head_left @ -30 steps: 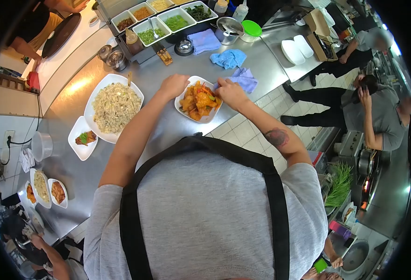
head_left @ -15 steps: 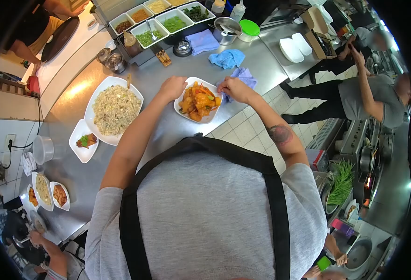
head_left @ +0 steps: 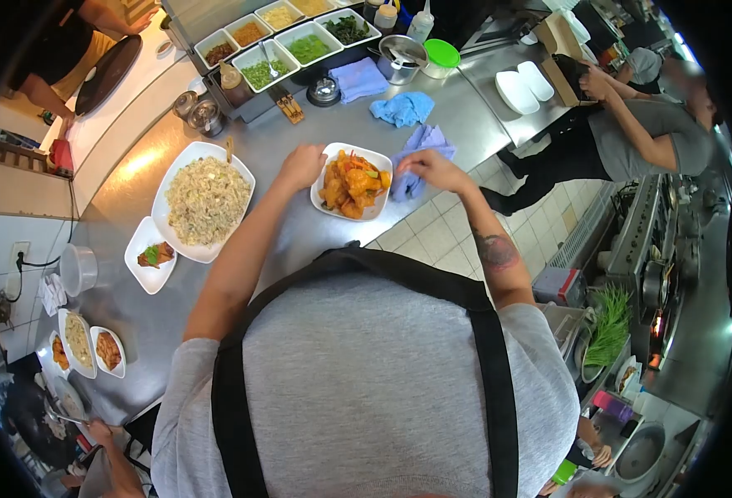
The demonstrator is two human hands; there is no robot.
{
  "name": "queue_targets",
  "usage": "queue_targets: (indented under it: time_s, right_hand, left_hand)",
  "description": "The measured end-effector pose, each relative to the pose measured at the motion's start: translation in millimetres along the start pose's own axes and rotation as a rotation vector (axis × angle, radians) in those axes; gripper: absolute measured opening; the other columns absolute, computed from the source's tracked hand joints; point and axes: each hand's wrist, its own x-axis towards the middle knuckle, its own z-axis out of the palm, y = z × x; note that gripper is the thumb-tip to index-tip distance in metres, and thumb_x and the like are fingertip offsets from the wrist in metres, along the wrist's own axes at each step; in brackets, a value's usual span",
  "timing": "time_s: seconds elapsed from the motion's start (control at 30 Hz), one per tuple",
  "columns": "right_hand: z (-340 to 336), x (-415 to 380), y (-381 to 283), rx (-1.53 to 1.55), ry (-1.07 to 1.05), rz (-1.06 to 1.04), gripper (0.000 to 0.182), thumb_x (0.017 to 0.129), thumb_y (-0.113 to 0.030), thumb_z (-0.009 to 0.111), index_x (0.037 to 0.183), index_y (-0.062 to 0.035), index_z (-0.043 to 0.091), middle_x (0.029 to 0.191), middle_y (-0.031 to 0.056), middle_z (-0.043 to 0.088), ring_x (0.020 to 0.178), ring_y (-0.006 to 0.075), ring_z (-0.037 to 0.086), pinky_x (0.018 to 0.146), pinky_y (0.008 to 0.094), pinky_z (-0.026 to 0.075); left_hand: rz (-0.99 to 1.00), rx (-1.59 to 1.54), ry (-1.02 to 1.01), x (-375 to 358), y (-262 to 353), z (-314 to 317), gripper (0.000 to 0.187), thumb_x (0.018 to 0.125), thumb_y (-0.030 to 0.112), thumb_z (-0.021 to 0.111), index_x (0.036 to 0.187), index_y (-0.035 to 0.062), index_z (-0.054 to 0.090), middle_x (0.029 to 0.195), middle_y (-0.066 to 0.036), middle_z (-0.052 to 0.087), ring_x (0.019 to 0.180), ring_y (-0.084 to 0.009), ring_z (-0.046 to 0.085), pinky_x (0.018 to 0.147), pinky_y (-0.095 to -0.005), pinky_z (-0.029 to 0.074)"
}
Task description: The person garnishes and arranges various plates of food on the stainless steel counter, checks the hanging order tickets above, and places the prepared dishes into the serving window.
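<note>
A white square plate (head_left: 319, 200) of glossy orange food pieces (head_left: 354, 184) stands on the steel counter in front of me. My left hand (head_left: 303, 167) is closed at its left rim, with the fingertips partly hidden. On the other side, my right hand (head_left: 437, 170) hovers just off the right rim, thumb and fingers drawn together. Whether anything small is between them I cannot make out. Under and behind that hand lies a crumpled lilac cloth (head_left: 426, 143). To the left, a big white dish (head_left: 161, 204) of fried rice (head_left: 208, 202) has a small garnished side dish (head_left: 155, 280) touching it.
Garnish tubs (head_left: 308, 44), a blue cloth (head_left: 402, 109), a metal pot (head_left: 402, 58) and a green-lidded tub (head_left: 441, 56) line the back. More filled dishes (head_left: 84, 371) sit lower left. A co-worker (head_left: 644, 137) stands at right; another person's arms (head_left: 46, 98) show upper left.
My right hand has drawn back slightly to the right from the plate's rim. The left hand has shifted a little down and left. The co-worker at right has moved.
</note>
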Motion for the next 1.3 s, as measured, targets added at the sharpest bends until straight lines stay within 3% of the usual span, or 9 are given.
queue_targets:
  time_s: [0.1, 0.2, 0.3, 0.47, 0.67, 0.87, 0.97, 1.07, 1.3]
  right_hand:
    - [-23.4, -8.6, -9.3, 0.143, 0.402, 0.188, 0.017, 0.083, -0.008, 0.058, 0.097, -0.0014, 0.066, 0.092, 0.0142, 0.064, 0.079, 0.0243, 0.06, 0.076, 0.0292, 0.046]
    - [-15.9, -7.5, -12.0, -0.336, 0.677, 0.139, 0.028, 0.08, -0.01, 0.063, 0.106, -0.0018, 0.063, 0.101, 0.0157, 0.061, 0.087, 0.0268, 0.06, 0.08, 0.0317, 0.046]
    - [19.8, -6.3, 24.8, -0.712, 0.66, -0.026, 0.043, 0.076, -0.011, 0.067, 0.118, -0.0063, 0.058, 0.113, 0.0138, 0.056, 0.098, 0.0281, 0.056, 0.084, 0.0361, 0.044]
    - [42.9, 1.7, 35.7, -0.939, 0.721, 0.131, 0.043, 0.077, -0.014, 0.065, 0.119, -0.0109, 0.058, 0.117, 0.0073, 0.054, 0.108, 0.0253, 0.051, 0.09, 0.0411, 0.039]
    - [13.7, 16.8, 65.5, -0.882, 0.719, 0.02, 0.027, 0.08, -0.013, 0.061, 0.107, -0.0093, 0.062, 0.096, 0.0083, 0.062, 0.087, 0.0278, 0.06, 0.075, 0.0402, 0.047]
    - [-26.8, 49.7, 63.5, -0.84, 0.643, 0.333, 0.019, 0.072, -0.011, 0.069, 0.086, -0.0053, 0.058, 0.091, 0.0142, 0.063, 0.086, 0.0315, 0.062, 0.07, 0.0415, 0.05]
    - [-46.0, 86.3, 71.3, -1.016, 0.475, 0.575, 0.021, 0.076, -0.018, 0.067, 0.094, -0.0077, 0.064, 0.096, 0.015, 0.064, 0.088, 0.0322, 0.063, 0.074, 0.0416, 0.052]
    - [-52.5, 117.7, -45.3, -0.948, 0.181, 0.549, 0.025, 0.076, -0.021, 0.067, 0.097, -0.0081, 0.065, 0.099, 0.016, 0.065, 0.091, 0.0328, 0.063, 0.078, 0.0419, 0.051]
    - [-36.8, 307.4, -107.1, -0.685, 0.373, -0.191, 0.017, 0.08, -0.02, 0.059, 0.084, -0.0049, 0.067, 0.088, 0.0205, 0.062, 0.079, 0.0364, 0.061, 0.073, 0.0434, 0.049]
  left_hand:
    - [-0.036, -0.056, 0.11, -13.1, -16.4, 13.9, 0.023, 0.088, 0.019, 0.048, 0.093, -0.0013, 0.059, 0.088, -0.023, 0.063, 0.083, -0.041, 0.059, 0.076, -0.0484, 0.047]
    - [-0.192, -0.126, 0.185, -33.5, -19.1, 20.5, 0.026, 0.088, 0.016, 0.044, 0.1, -0.0051, 0.054, 0.085, -0.026, 0.062, 0.08, -0.0403, 0.062, 0.075, -0.0479, 0.049]
    - [-0.377, -0.467, 0.156, -54.9, -10.0, 19.2, 0.025, 0.09, 0.012, 0.04, 0.106, -0.0056, 0.046, 0.083, -0.026, 0.063, 0.075, -0.0358, 0.065, 0.066, -0.0442, 0.054]
    - [-0.52, -1.166, 0.192, -74.3, 6.0, 34.3, 0.024, 0.094, 0.012, 0.033, 0.112, -0.0022, 0.038, 0.085, -0.02, 0.062, 0.075, -0.0279, 0.068, 0.056, -0.0354, 0.057]
    - [-0.472, -1.209, 0.194, -86.5, 1.0, 47.7, 0.028, 0.098, 0.021, 0.031, 0.109, -0.0009, 0.044, 0.089, -0.018, 0.062, 0.065, -0.0228, 0.065, 0.055, -0.0301, 0.053]
    - [-0.404, -0.941, 0.365, -110.2, -5.2, 49.4, 0.037, 0.098, 0.024, 0.034, 0.081, 0.0003, 0.056, 0.071, -0.011, 0.062, 0.058, -0.0174, 0.06, 0.054, -0.0276, 0.049]
    - [-0.349, -0.826, 0.353, -117.7, -20.5, 59.4, 0.034, 0.097, 0.023, 0.04, 0.074, 0.001, 0.054, 0.063, -0.009, 0.057, 0.054, -0.0172, 0.057, 0.053, -0.0299, 0.047]
    - [-0.091, -0.475, 0.473, -121.3, -32.8, 72.7, 0.023, 0.091, 0.014, 0.046, 0.074, 0.0007, 0.052, 0.063, -0.011, 0.055, 0.053, -0.0218, 0.055, 0.053, -0.0337, 0.046]
    - [-0.087, -0.54, 0.637, -127.6, -26.7, 70.9, 0.009, 0.086, 0.01, 0.051, 0.084, 0.0015, 0.053, 0.065, -0.011, 0.055, 0.056, -0.0226, 0.055, 0.054, -0.0336, 0.046]
